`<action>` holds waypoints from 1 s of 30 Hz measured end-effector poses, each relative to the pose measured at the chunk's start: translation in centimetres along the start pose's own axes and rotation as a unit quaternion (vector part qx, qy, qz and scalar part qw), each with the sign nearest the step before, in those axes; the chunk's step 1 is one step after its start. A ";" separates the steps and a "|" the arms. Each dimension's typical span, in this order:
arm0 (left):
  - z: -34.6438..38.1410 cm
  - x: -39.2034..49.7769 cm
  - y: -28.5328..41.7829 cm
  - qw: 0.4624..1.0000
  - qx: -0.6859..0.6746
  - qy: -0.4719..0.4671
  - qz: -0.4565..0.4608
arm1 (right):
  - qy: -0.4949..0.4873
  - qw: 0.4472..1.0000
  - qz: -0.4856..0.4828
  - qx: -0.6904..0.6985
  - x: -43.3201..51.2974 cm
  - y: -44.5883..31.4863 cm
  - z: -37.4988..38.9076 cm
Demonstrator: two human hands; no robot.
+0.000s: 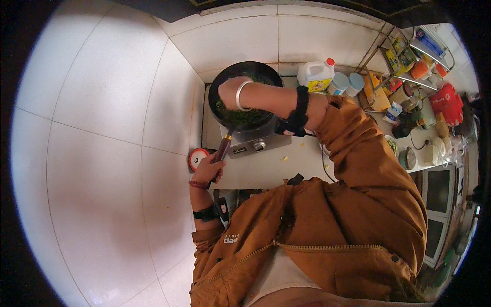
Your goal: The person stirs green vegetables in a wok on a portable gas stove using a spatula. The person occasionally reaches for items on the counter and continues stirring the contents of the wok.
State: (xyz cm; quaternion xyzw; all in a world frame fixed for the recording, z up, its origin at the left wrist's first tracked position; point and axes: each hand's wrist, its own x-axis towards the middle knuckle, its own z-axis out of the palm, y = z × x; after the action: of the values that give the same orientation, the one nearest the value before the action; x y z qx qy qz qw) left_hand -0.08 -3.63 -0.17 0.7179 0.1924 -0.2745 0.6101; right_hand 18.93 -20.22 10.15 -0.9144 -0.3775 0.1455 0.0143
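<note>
A dark wok [264, 73] with chopped green food [245, 118] in it sits on a stove [245, 147] with a round knob on its front. My left hand [208, 169] is closed around the wok's brown wooden handle [222, 147]. Over the wok is my right hand [231, 92], blurred, with its fingers hidden behind the wrist and back of the hand. Whether it holds anything cannot be seen.
Beside the wok stand a white jug with a red cap [316, 75] and two lidded jars [339, 83]. A metal rack [378, 57] with packets is farther right. A red-rimmed round object [198, 159] lies by the left wall. Yellow scraps [284, 158] dot the counter.
</note>
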 end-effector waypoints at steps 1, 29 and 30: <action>0.0 0.0 0.0 1.000 -0.004 -0.002 0.007 | 0.005 0.999 -0.032 0.010 0.2 -0.4 0.5; 0.5 -0.6 0.7 1.000 -0.016 0.016 -0.002 | -0.011 0.989 -0.043 -0.143 -6.3 7.7 0.9; 0.5 -0.5 0.7 1.000 -0.012 0.015 -0.002 | 0.019 0.987 -0.009 -0.156 -5.6 7.7 1.3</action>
State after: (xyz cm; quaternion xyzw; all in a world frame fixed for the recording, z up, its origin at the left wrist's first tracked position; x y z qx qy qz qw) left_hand -0.12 -4.18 0.63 0.7144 0.2065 -0.2628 0.6148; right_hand 20.05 -29.71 9.33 -0.9047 -0.4033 0.0668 -0.1203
